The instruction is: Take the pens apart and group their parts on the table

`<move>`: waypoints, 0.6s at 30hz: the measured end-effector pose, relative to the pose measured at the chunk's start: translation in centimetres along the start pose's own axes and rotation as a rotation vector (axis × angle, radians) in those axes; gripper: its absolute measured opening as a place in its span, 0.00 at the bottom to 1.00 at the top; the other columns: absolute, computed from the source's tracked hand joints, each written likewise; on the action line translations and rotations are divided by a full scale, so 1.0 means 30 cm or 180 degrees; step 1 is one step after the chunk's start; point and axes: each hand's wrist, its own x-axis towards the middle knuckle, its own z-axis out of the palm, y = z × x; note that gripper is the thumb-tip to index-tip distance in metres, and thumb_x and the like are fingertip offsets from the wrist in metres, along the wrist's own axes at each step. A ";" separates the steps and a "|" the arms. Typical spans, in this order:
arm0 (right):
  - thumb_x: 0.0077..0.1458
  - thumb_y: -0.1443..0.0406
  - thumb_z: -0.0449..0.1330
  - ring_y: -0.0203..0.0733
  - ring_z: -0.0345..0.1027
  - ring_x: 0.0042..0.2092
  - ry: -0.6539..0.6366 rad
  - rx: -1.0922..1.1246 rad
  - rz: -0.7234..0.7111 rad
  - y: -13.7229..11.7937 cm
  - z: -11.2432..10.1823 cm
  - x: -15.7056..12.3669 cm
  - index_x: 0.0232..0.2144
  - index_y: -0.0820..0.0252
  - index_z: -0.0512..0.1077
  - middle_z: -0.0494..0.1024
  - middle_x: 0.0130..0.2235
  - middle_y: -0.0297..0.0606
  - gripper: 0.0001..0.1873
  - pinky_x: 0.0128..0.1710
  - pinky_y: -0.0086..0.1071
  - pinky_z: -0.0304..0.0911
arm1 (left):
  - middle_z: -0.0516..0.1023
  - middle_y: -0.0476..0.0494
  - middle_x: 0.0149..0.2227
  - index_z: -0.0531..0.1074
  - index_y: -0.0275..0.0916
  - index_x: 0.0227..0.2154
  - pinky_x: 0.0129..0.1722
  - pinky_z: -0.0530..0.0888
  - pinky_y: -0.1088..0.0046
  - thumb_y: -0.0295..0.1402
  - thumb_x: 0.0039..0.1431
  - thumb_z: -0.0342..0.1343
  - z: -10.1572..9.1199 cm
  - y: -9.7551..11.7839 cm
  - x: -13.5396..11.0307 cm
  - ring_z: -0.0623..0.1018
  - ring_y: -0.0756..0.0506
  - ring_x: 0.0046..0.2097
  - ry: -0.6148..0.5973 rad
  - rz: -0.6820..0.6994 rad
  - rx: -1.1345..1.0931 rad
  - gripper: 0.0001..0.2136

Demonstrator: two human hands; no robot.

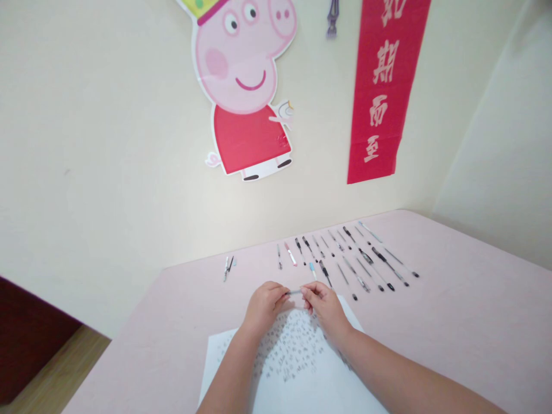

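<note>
Both my hands meet over the top of a white sheet of paper (319, 391) covered in small handwritten characters. Between them lies a thin grey pen (295, 292), held level. The fingers of my left hand (267, 305) pinch its left end, and those of my right hand (323, 305) pinch its right end. Only a short middle stretch of the pen shows; its ends are hidden in the fingers. Just beyond my right hand lie a blue-capped pen (313, 271) and a black-capped pen (325, 273).
Several pens and refills lie in two slanting rows on the pink table (452, 322), among them a pink and white pen (291, 254). A white pen (225, 269) and small parts lie to the left. Behind stands a wall with a cartoon pig cutout (252, 138) and a red banner (383, 92).
</note>
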 end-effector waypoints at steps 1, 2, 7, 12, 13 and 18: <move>0.44 0.53 0.62 0.33 0.60 0.19 -0.0007 0.0010 0.0001 -0.001 0.001 0.000 0.24 0.61 0.69 0.69 0.17 0.30 0.16 0.19 0.27 0.57 | 0.77 0.41 0.34 0.76 0.40 0.36 0.37 0.69 0.70 0.36 0.59 0.48 0.001 -0.001 0.000 0.74 0.45 0.38 0.0033 0.0002 0.0033 0.12; 0.44 0.53 0.62 0.33 0.60 0.20 -0.0017 0.0014 0.0003 -0.001 0.001 0.000 0.24 0.61 0.69 0.69 0.17 0.30 0.16 0.19 0.27 0.57 | 0.77 0.41 0.34 0.76 0.40 0.36 0.37 0.69 0.70 0.36 0.59 0.48 0.002 -0.001 0.000 0.73 0.45 0.37 0.0069 0.0004 0.0056 0.12; 0.45 0.55 0.62 0.33 0.61 0.21 0.0035 0.0035 -0.0100 -0.003 0.002 -0.001 0.37 0.60 0.69 0.69 0.23 0.30 0.18 0.21 0.28 0.60 | 0.77 0.42 0.33 0.76 0.40 0.36 0.39 0.69 0.69 0.36 0.58 0.50 0.007 -0.011 0.000 0.73 0.45 0.38 0.0297 -0.0108 -0.0099 0.10; 0.52 0.59 0.56 0.37 0.67 0.33 0.0059 -0.0344 -0.0671 0.010 -0.006 -0.015 0.45 0.56 0.64 0.70 0.37 0.37 0.18 0.26 0.29 0.64 | 0.76 0.45 0.30 0.75 0.37 0.33 0.32 0.68 0.73 0.38 0.56 0.52 0.021 -0.024 0.009 0.71 0.50 0.30 0.0474 -0.0721 -0.0850 0.11; 0.53 0.60 0.55 0.39 0.67 0.36 0.0011 -0.0568 -0.0837 0.014 -0.008 -0.018 0.44 0.55 0.65 0.70 0.40 0.39 0.15 0.29 0.30 0.65 | 0.75 0.46 0.29 0.75 0.37 0.32 0.30 0.68 0.74 0.38 0.55 0.52 0.024 -0.024 0.010 0.71 0.50 0.29 0.0455 -0.0834 -0.1011 0.11; 0.53 0.70 0.50 0.40 0.65 0.45 -0.0438 -0.1399 -0.1438 0.032 -0.011 -0.023 0.52 0.51 0.65 0.69 0.48 0.40 0.23 0.45 0.38 0.63 | 0.71 0.49 0.24 0.74 0.35 0.28 0.26 0.65 0.77 0.39 0.52 0.54 0.020 0.013 0.014 0.68 0.52 0.27 -0.0015 -0.1087 -0.1617 0.11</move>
